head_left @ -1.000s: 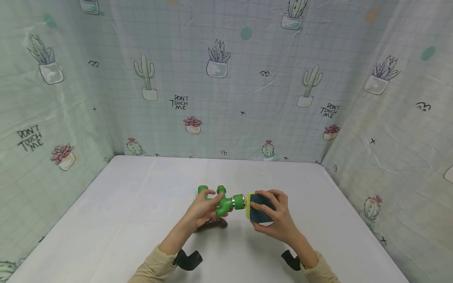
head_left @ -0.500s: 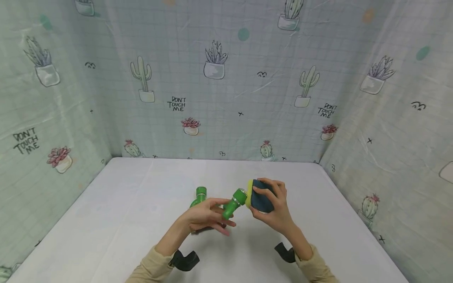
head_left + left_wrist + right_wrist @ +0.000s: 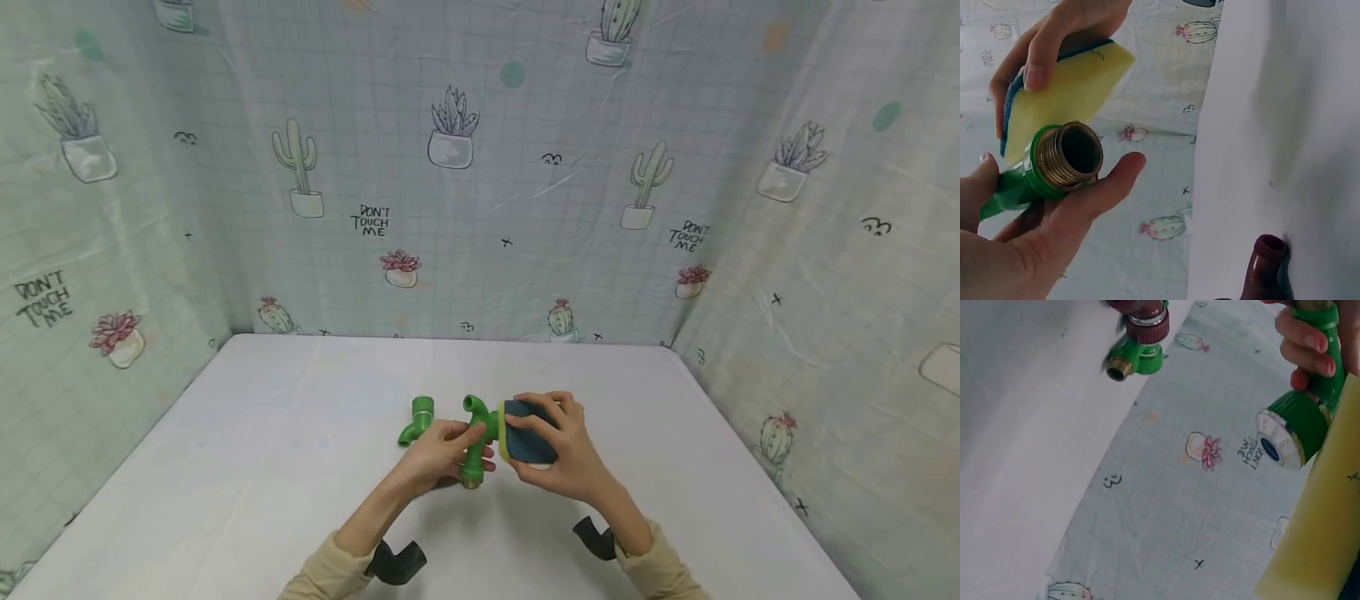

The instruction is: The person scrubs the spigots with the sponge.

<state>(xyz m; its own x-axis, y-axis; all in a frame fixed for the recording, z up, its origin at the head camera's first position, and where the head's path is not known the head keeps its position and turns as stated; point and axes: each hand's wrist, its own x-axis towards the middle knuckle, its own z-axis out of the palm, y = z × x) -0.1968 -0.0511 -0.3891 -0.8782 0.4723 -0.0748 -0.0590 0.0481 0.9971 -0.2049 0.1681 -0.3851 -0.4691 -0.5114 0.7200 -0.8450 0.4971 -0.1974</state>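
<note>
My left hand [image 3: 438, 454] grips a green plastic tap [image 3: 477, 454] above the table, spout up and threaded brass end down in the head view. In the left wrist view the thumb and fingers lie around the tap's body behind its brass thread [image 3: 1063, 159]. My right hand [image 3: 566, 446] holds a sponge [image 3: 527, 440], yellow on one side and dark blue on the other. The yellow face [image 3: 1313, 519] points at the tap and lies close by its ribbed green collar [image 3: 1300, 419]. The right fingers and thumb hold the sponge by its edges.
A second green tap [image 3: 422, 414] lies on the white table [image 3: 315, 433], just beyond my left hand. Near it is a dark red tap [image 3: 1263, 269], mostly hidden by that hand in the head view. Printed cloth [image 3: 480, 217] walls the table's back and sides.
My left hand has turned the tap from brass end up, through a tilt with fingers spread, to brass end down. The sponge rose, then came down and left against the tap's collar side.
</note>
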